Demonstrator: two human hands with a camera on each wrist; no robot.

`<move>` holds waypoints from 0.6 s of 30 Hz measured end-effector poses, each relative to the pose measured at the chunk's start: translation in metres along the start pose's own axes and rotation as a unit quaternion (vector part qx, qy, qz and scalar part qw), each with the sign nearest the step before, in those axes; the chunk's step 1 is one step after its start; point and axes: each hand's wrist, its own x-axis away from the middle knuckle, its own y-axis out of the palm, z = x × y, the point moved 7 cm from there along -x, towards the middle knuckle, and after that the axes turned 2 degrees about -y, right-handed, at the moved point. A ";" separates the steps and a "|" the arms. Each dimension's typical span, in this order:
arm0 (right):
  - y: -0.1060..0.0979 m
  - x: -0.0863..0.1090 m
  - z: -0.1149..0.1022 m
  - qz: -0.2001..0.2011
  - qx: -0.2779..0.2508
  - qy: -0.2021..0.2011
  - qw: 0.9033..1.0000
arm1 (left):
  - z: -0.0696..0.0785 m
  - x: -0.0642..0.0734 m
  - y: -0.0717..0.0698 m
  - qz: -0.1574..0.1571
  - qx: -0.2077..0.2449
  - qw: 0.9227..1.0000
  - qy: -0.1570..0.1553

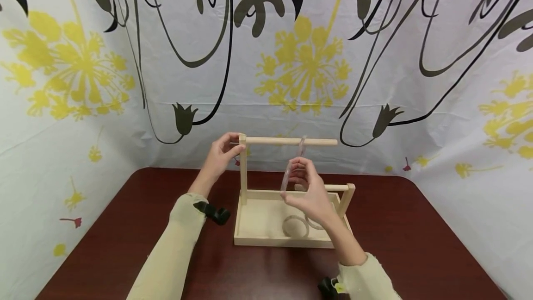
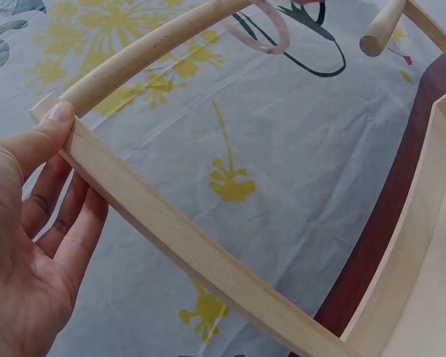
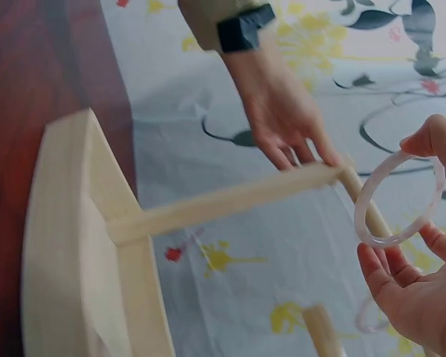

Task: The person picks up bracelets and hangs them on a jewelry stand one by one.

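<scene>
Right hand pinches a ring at its fingertips, seemingly below the rod.

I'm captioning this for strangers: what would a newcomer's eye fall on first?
Probably the yellow flowers on the backdrop behind the table. Next, the wooden stand on it, its two bars at different heights. Then the pale ring pinched in the right grip, below the taller bar in the head view.

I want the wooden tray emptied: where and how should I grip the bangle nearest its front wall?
I'd pinch the left edge of the bangle, from above and left: its open centre should admit a fingertip, the front wall sits close before it, and the right forearm crosses to its right.
</scene>
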 end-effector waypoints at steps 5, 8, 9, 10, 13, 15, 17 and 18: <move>-0.027 -0.003 0.001 0.031 0.012 -0.002 0.999 | -0.003 0.001 0.000 -0.004 0.005 1.000 -0.005; -0.041 -0.006 0.002 0.044 0.023 -0.005 0.999 | -0.003 0.000 -0.001 -0.003 0.008 1.000 -0.007; -0.045 -0.008 0.002 0.046 0.026 -0.008 0.999 | -0.003 -0.001 -0.001 0.000 0.007 1.000 -0.007; -0.049 -0.009 0.002 0.049 0.029 -0.009 0.998 | -0.002 -0.001 -0.002 0.004 0.004 1.000 -0.008; -0.061 -0.012 0.004 0.061 0.045 -0.012 0.997 | -0.001 -0.001 -0.003 0.007 -0.004 1.000 -0.010; -0.069 -0.012 0.005 0.074 0.058 -0.011 0.996 | -0.001 -0.001 -0.003 0.006 -0.004 1.000 -0.012; -0.078 -0.012 0.007 0.086 0.073 -0.009 0.994 | -0.001 -0.001 -0.001 0.002 0.001 1.000 -0.014; -0.082 -0.013 0.007 0.091 0.083 -0.010 0.992 | -0.001 0.000 -0.001 0.001 0.005 1.000 -0.016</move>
